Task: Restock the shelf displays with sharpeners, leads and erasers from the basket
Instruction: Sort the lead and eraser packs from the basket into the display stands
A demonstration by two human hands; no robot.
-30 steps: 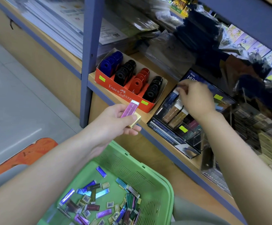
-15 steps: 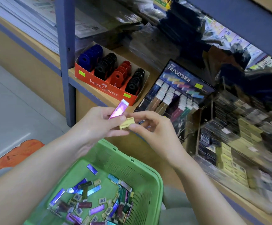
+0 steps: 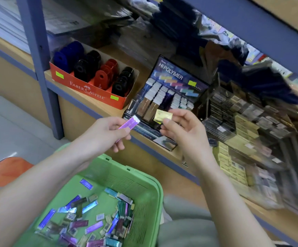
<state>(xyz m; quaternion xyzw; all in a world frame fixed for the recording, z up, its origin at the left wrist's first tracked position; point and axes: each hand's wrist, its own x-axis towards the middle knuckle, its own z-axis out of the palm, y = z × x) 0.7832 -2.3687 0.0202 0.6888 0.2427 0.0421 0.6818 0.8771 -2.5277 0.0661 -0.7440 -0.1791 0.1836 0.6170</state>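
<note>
Purple shiny flat lead case (image 3: 127,124) is pinched in my left hand (image 3: 104,134); my right hand (image 3: 185,135) pinches a small gold flat packet (image 3: 162,115). Green plastic basket (image 3: 143,179) below holds more cases.

On the shelf (image 3: 145,70) the sharpener box (image 3: 91,90) sits at 11 o'clock, the lead display (image 3: 171,90) just right of it at 12, stacked boxes (image 3: 246,125) at 2, and the basket (image 3: 130,177) of lead cases (image 3: 91,227) lies below at 6.
</note>
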